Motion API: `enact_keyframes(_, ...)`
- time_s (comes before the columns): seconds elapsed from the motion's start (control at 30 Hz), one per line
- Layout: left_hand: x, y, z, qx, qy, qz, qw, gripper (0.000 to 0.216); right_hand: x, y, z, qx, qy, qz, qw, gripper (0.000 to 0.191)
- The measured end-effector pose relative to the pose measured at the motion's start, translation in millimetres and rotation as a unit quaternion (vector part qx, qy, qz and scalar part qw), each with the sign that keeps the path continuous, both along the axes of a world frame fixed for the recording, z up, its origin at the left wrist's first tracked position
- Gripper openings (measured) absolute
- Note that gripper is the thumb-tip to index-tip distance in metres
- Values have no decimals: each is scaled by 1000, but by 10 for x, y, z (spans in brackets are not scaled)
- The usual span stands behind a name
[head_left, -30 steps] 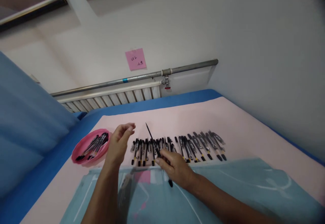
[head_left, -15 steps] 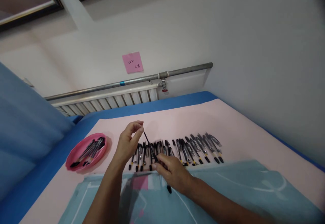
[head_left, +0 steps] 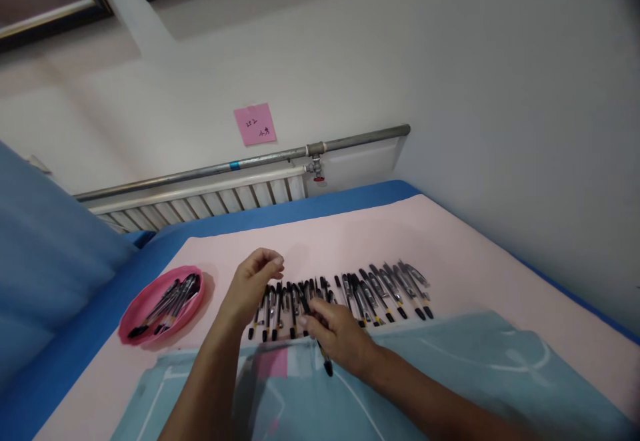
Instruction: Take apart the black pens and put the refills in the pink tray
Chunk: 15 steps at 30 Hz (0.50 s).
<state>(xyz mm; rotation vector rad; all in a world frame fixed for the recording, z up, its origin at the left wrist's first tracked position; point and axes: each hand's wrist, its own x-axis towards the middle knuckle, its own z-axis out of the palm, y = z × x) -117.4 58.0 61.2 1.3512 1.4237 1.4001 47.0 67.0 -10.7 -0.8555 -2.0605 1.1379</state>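
Note:
My right hand (head_left: 337,336) is closed around a black pen (head_left: 326,364), whose dark end sticks out below the fingers toward me. My left hand (head_left: 253,288) hovers just left of it, with the fingertips curled and pressed together above the pens; what they pinch is hidden. Both hands are over the left end of a long row of black pens (head_left: 380,289) laid side by side on a pink mat (head_left: 465,261). A pink dish (head_left: 131,309) with several more pens stands to the left of my left hand.
A teal cloth (head_left: 450,374) covers the near part of the mat under my forearms. A blue cover (head_left: 75,354) edges the surface. Behind are a radiator (head_left: 200,201), a grey pipe (head_left: 360,138) and a pink sticky note (head_left: 255,123) on the white wall.
The thin pen tip that pointed up between my hands has come down into the row. My left hand closed in on it, then curled above the pens. The right hand moved slightly nearer.

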Motion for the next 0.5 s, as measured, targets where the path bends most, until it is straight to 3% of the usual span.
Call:
enact_keyframes(0.1,7,109,-65,-34,-152,3,988,17,15,11,27,1,2,-10,1000,25)
enact_keyframes(0.27,145,147,-277,-127,-354,-37,926,18,34,19,71,0,-2,-24,1000,23)
enact_keyframes(0.37,236,116,-397,-166,-430,-53,886,14,34,24,81,-8,6,-21,1000,19)
enact_keyframes(0.5,305,85,-461,-195,-464,-61,862,11,28,28,90,-25,19,-16,999,17)
